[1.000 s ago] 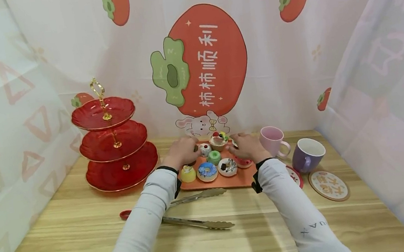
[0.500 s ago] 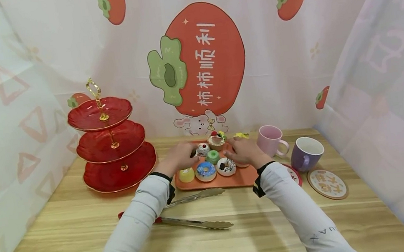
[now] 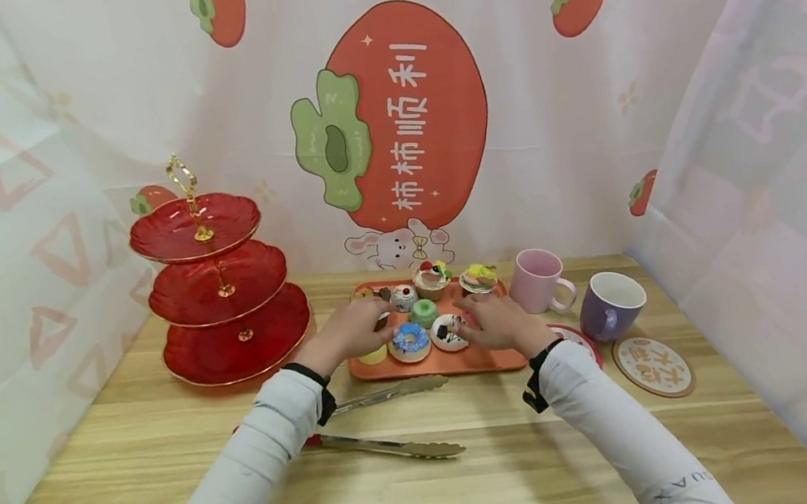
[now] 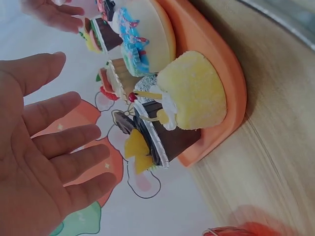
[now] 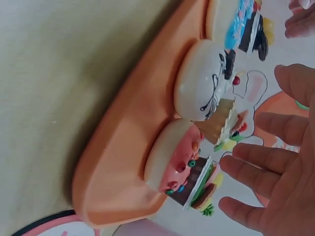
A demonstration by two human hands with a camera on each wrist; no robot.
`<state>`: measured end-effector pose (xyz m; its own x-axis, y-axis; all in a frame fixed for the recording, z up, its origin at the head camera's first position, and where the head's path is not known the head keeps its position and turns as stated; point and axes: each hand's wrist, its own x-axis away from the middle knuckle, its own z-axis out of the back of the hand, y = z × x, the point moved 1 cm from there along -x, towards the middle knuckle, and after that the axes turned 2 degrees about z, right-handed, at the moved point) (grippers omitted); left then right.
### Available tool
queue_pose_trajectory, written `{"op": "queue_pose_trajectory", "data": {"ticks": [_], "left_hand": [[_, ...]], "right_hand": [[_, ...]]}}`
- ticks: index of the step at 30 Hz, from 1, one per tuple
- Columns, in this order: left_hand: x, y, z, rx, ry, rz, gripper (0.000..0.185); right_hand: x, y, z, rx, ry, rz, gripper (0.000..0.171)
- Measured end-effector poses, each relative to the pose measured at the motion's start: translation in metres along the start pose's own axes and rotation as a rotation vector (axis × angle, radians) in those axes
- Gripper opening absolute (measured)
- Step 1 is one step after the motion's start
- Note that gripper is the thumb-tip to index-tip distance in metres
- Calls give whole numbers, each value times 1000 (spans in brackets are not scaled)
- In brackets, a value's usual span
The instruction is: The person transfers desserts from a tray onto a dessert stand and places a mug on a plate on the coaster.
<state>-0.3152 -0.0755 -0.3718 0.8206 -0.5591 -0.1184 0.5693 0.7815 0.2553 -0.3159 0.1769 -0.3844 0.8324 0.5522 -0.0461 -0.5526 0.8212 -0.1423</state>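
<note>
1. The orange tray point(image 3: 495, 356) of toy pastries serves as the landmark. It lies on the wooden table point(image 3: 477, 478), right of the red three-tier stand point(image 3: 223, 291) and left of the pink mug point(image 3: 539, 280) and purple mug point(image 3: 610, 306).
2. The left hand point(image 3: 353, 331) hovers over the tray's left end, above the yellow cake point(image 4: 194, 91). Its fingers are spread and nearly straight, and it holds nothing.
3. The right hand point(image 3: 495, 323) hovers over the tray's right end, above the pink doughnut point(image 5: 170, 157) and beside the white doughnut point(image 3: 449, 332). Its fingers are loosely extended and also hold nothing.
4. The blue-iced doughnut point(image 3: 412, 341) sits at the tray's front between the two hands. The chocolate cupcake point(image 4: 157, 140), green cake point(image 3: 424, 312) and fruit tarts stand behind it.
5. Likely risk: the pastries are crowded together, so a finger lowered carelessly could tip a cupcake or push a piece over the tray's low rim.
6. A second risk is that a sleeve dragged toward the person could sweep the metal tongs point(image 3: 397, 446) lying in front of the tray.
7. The persimmon on the backdrop point(image 3: 402, 118) behind the tray reads "柿柿顺利". The round coaster point(image 3: 652, 367) to the tray's right carries characters too small to read. Letters on the right sleeve look like "UA" with an "X".
</note>
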Motion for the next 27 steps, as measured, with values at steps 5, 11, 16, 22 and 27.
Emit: {"op": "queue_pose_trajectory", "data": {"ticks": [5, 11, 16, 22, 27], "left_hand": [[7, 0, -2, -8, 13, -12, 32], [21, 0, -2, 7, -3, -18, 46], [34, -2, -1, 11, -4, -34, 47], [45, 0, -2, 46, -13, -12, 45], [55, 2, -5, 77, -42, -7, 43]], "right_hand": [[9, -2, -2, 25, -13, 58, 50], [19, -4, -6, 90, 0, 108, 50], [30, -8, -13, 54, -40, 118, 52], [46, -11, -18, 46, -27, 165, 51], [58, -14, -23, 49, -20, 197, 51]]}}
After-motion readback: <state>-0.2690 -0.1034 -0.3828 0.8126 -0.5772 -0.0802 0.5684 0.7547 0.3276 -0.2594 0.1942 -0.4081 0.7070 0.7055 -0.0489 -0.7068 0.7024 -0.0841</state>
